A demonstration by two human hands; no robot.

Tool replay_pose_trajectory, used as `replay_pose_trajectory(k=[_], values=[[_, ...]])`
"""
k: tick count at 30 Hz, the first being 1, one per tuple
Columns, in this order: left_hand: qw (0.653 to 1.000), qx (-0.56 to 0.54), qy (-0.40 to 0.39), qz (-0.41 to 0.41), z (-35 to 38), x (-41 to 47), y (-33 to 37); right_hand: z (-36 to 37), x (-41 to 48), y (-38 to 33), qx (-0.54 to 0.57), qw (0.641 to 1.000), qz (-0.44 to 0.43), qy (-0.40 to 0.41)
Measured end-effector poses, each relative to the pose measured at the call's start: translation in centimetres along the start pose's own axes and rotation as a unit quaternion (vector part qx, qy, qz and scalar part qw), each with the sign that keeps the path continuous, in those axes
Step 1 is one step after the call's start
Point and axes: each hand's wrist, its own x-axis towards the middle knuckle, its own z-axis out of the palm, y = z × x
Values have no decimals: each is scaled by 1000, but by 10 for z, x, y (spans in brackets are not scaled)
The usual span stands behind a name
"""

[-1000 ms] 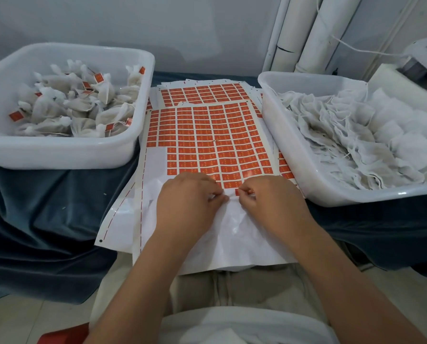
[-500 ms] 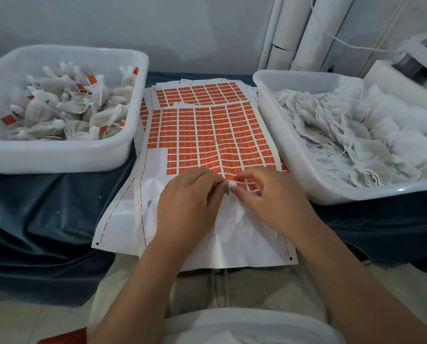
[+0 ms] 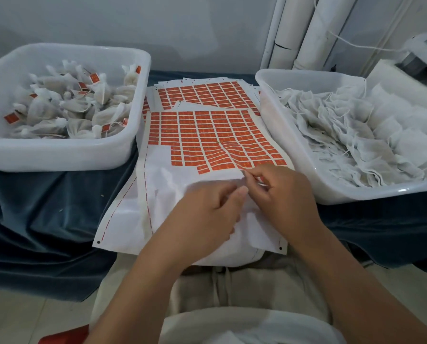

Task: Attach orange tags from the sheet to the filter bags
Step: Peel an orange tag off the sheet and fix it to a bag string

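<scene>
A sheet of orange tags (image 3: pixel 207 135) lies between two tubs, its lower part stripped to white backing. My right hand (image 3: pixel 284 197) pinches thumb and forefinger at the lowest right row of tags, where the sheet buckles; what it holds looks like an orange tag (image 3: pixel 251 175). My left hand (image 3: pixel 207 214) lies beside it, fingers curled on white material that seems to be a filter bag (image 3: pixel 222 256) reaching onto my lap. Untagged filter bags (image 3: pixel 351 135) fill the right tub. Tagged bags (image 3: pixel 66 110) lie in the left tub.
The left white tub (image 3: pixel 58 155) and the right white tub (image 3: pixel 336 194) stand on a dark blue cloth (image 3: pixel 46 219). More tag sheets (image 3: pixel 202 93) lie behind the top one. White pipes (image 3: pixel 306 31) run up the wall at the back right.
Both hands have shifted right on the sheet. My right hand's fingertips have left the left hand and reached the lowest row of tags, and the sheet now buckles there.
</scene>
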Motion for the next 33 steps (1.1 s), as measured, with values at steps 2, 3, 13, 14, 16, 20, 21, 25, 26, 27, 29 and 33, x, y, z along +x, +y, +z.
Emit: replay_pose_trajectory(k=[2, 3, 13, 14, 16, 20, 21, 25, 26, 27, 29, 33], values=[[998, -53, 34, -11, 6, 4, 3, 0, -1, -1, -1, 999, -16, 28], [993, -101, 51, -21, 10, 6, 3, 1, -2, -1, -3, 999, -20, 40], [866, -447, 179, -136, 38, 7, 2, 7, -8, -8, 27, 992, -93, 82], [876, -425, 186, -132, 38, 8, 0, 4, -6, -9, 51, 992, -81, 79], [892, -386, 206, -117, 39, 9, -2, -2, -2, -11, 99, 992, -19, 73], [900, -359, 229, -92, 40, 10, -5, -14, 7, -7, 81, 996, 12, 27], [902, -353, 231, -90, 41, 10, -6, -16, 7, -8, 72, 997, 1, 15], [917, -314, 237, -70, 43, 11, -6, -19, 6, -6, 52, 998, -38, -12], [922, -300, 236, -63, 43, 11, -6, -18, 5, -6, 44, 998, -49, -17], [927, -287, 236, -55, 43, 11, -6, -17, 5, -6, 35, 997, -61, -19], [936, -259, 235, -39, 42, 11, -7, -15, 4, -6, 12, 997, -73, -21], [954, -174, 242, -24, 39, 14, -11, -13, 3, -5, -24, 997, -69, -26]])
